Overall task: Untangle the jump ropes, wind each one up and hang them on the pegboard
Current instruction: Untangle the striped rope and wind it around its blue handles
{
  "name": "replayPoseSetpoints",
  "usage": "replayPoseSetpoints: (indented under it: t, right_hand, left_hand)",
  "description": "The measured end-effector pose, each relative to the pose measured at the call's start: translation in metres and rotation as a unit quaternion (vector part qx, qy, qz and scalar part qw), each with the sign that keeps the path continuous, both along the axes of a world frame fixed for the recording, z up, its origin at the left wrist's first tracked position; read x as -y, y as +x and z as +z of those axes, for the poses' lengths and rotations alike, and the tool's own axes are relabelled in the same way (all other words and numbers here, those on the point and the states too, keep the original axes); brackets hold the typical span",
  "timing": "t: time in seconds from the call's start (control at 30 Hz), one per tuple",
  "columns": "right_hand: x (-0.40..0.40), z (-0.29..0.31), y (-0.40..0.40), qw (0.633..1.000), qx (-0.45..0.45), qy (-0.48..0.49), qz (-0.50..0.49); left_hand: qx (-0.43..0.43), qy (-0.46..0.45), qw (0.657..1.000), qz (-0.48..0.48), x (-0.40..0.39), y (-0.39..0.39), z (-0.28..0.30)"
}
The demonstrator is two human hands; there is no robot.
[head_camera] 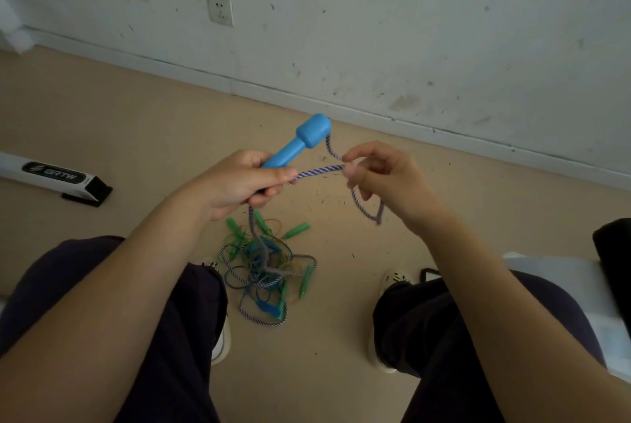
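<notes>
Both arms reach forward. The left hand (239, 183) grips the blue handle (297, 142). The right hand (386, 180) pinches the striped rope (319, 171).

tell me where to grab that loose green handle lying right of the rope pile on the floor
Take the green handle across its thick middle, coming from above with thumb and fingers on its long sides. It lies flat on the floor, apart from the tangled pile; its thin cord leaves the narrow end, so avoid that tip.

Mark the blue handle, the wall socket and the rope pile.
blue handle (312, 132): head view, on its thick end.
wall socket (220, 9): head view, on its faceplate.
rope pile (269, 269): head view, on the tangle's middle.
</notes>
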State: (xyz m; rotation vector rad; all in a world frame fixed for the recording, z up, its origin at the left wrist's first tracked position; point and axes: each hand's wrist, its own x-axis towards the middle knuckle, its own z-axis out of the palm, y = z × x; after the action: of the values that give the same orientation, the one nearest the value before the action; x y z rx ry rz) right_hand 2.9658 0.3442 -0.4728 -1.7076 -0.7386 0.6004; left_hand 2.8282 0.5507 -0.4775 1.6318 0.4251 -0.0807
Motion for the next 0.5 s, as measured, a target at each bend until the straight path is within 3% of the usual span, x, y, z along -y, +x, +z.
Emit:
replayPoseSetpoints:
  t: [0.13, 0.37, 0.5]
  right_hand:
    - [-0.016, -0.013, -0.023, 0.997, -0.026, -0.021, 0.072]
    - [-0.004, -0.001, 0.001, 0.994, 0.033, 0.014, -0.101]
    - [0.0, 0.003, -0.002, 0.999, -0.018, 0.031, -0.033]
  left_hand:
    - [0.014, -0.003, 0.999, -0.033, 0.022, 0.005, -0.004]
    - [0.024, 0.027, 0.999, 0.01, 0.004, 0.004, -0.002]
    - [0.026, 0.029, 0.999, 0.016, 0.007, 0.003, -0.006]
